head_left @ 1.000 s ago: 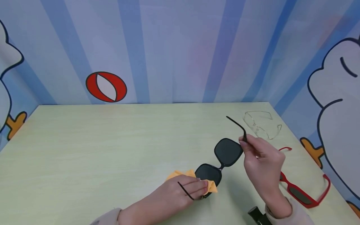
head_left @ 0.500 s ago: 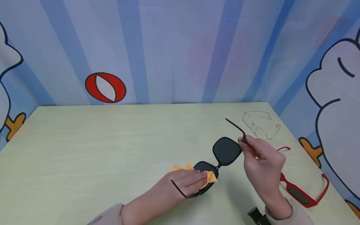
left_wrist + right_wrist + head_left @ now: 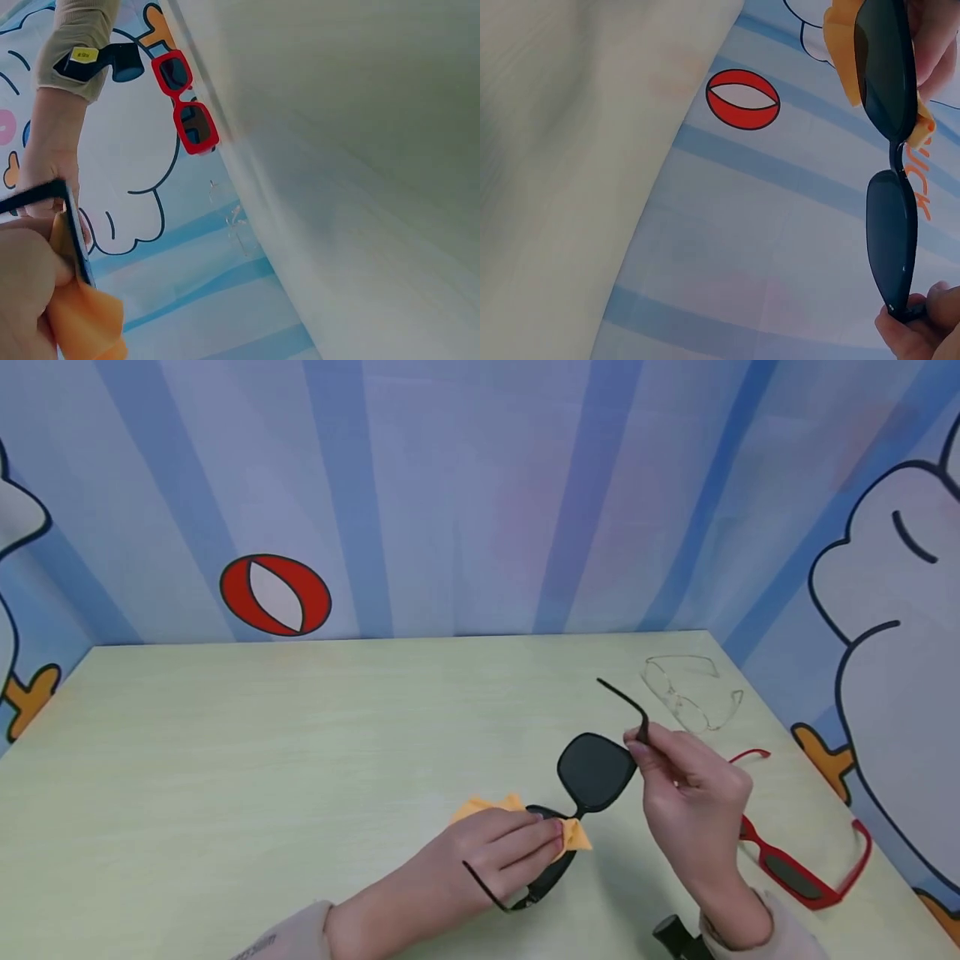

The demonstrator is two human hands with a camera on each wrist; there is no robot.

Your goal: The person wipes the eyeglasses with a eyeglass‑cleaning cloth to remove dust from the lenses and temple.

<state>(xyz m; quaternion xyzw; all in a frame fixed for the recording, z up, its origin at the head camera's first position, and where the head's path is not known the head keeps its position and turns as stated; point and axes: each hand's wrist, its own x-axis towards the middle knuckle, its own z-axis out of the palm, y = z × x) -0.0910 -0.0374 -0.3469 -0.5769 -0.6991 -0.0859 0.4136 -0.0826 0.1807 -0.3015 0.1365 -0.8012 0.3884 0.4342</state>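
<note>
1. Black plastic-looking sunglasses with dark, rounded lenses [image 3: 596,772] are held raised over the pale tabletop [image 3: 262,760] in the head view, right of the frame's centre. Their long axis slants from lower left to upper right, bridging the two hands. The left hand [image 3: 502,856], its fingers nearly straight, presses a soft orange cloth [image 3: 576,836] over the lower lens, covering most of it. The right hand [image 3: 693,810] pinches the hinge corner beyond the upper lens, so neither is nearer: both have hold of an end. Thin clear-framed eyeglasses [image 3: 678,700] lie at the upper right.

2. At the left edge of the left wrist view, the cloth is bunched between the left hand and the lens, which shows almost edge-on. Red thick-framed sunglasses [image 3: 178,97] sit near the top, well apart.

3. Along the right side of the right wrist view, the lens front stands close to vertical, cloth and left hand at its upper end. At the lower right, the right hand's thumb and fingertips close on the corner, leaving the nearer lens uncovered.
</note>
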